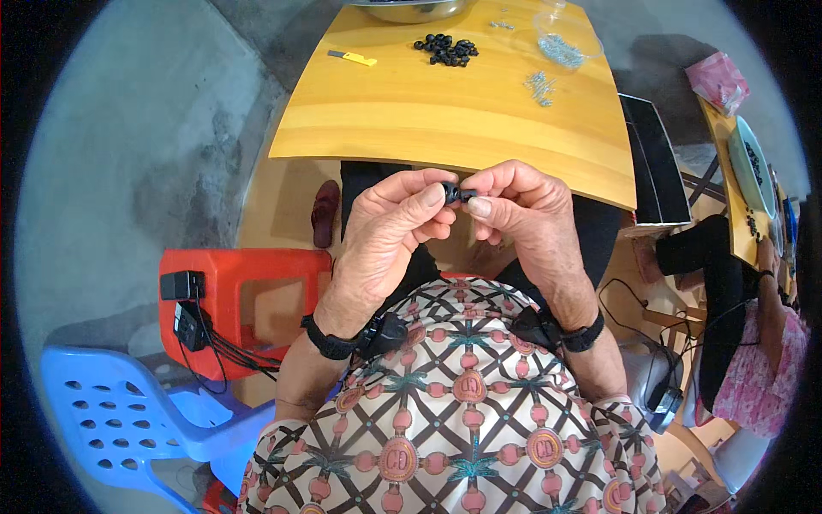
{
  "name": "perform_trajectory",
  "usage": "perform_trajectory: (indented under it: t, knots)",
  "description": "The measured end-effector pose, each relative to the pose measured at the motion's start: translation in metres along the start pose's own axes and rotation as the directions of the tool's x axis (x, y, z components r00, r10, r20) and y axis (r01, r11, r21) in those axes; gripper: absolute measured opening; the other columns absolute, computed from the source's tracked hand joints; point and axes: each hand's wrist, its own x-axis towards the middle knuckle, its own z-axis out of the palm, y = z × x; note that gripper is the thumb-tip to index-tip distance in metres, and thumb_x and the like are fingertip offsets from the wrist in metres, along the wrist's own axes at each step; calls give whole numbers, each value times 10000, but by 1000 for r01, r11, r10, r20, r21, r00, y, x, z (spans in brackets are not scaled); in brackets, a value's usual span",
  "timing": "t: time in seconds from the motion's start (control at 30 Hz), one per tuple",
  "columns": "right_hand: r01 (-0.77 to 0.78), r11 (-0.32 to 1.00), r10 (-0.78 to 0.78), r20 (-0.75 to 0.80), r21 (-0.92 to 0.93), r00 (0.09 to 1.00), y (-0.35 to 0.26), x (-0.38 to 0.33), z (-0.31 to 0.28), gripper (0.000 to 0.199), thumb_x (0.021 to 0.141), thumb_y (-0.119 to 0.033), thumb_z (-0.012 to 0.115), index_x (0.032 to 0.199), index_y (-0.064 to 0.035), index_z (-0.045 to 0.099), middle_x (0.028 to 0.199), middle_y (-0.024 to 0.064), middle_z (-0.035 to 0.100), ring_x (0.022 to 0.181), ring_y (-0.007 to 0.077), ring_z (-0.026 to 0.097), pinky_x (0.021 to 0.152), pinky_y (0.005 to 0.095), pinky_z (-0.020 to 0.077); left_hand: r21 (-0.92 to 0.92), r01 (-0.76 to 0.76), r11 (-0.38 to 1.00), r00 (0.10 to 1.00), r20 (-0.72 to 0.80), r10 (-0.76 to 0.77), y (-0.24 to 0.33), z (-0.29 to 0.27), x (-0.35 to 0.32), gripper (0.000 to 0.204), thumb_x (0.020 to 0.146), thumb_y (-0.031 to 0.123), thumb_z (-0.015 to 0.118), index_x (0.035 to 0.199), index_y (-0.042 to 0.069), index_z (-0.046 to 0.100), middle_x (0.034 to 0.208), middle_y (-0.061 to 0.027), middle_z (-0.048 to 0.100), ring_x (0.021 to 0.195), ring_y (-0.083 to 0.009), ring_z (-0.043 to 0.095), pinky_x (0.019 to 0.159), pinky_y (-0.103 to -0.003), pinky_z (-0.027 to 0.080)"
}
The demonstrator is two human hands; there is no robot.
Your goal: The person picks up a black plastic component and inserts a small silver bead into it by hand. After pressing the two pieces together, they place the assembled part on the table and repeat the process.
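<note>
In front of my chest, just off the table's near edge, my left hand (396,214) pinches a small round black plastic part (449,191) between thumb and fingers. A smaller black piece (467,195) sits in the thumb-and-finger pinch of my right hand (533,214). The two pieces meet end to end or nearly so; I cannot tell whether they are joined. On the yellow wooden table (411,120) lie a heap of similar black parts (447,50), a loose cluster of silver screws (539,87) and a clear plastic tub (591,47) with more screws.
A yellow utility knife (353,58) and a metal bowl (411,12) are on the table. To my left stand a red stool (248,265) with black adapters and cables, and a blue plastic chair (120,411). At right, a person (762,360) sits beside another table with a pale green basin (743,137).
</note>
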Motion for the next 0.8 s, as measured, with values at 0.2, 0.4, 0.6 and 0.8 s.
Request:
perform_trajectory:
  t: [0.2, 0.4, 0.6, 0.8]
  knots:
    - [-17, 1000, 17, -34, -7, 999, 2, -1, 1, 122, 817, -76, 702, 922, -24, 670, 750, 9, 651, 597, 46, 561, 505, 168, 431, 58, -52, 997, 998, -29, 54, -2, 2, 1, 225, 877, 97, 640, 1074, -10, 628, 853, -71, 665, 733, -108, 635, 657, -217, 535]
    - [79, 991, -86, -63, -109, 994, 1, -4, 5, 111, 804, -36, 703, 903, -1, 669, 778, 35, 669, 642, 71, 597, 590, 192, 495, 149, -110, 983, 993, -28, 115, -5, 3, 0, 231, 873, 87, 642, 1076, -23, 624, 869, -89, 666, 747, -120, 641, 672, -219, 539]
    - [143, 990, -143, 1, -6, 990, 1, -5, 4, 118, 790, 12, 696, 900, 18, 654, 808, 62, 676, 752, 105, 641, 701, 230, 533, 102, -52, 993, 999, -6, 52, -1, 6, -3, 247, 876, 101, 641, 1088, -25, 621, 893, -97, 669, 763, -130, 651, 680, -230, 558]
    - [226, 966, -225, 24, -122, 974, 10, -5, -2, 125, 772, 35, 702, 882, 20, 643, 825, 78, 679, 775, 111, 646, 721, 243, 537, 119, -38, 992, 999, 17, 36, -1, 5, -3, 256, 881, 113, 637, 1095, -27, 620, 912, -106, 671, 761, -134, 655, 677, -238, 563]
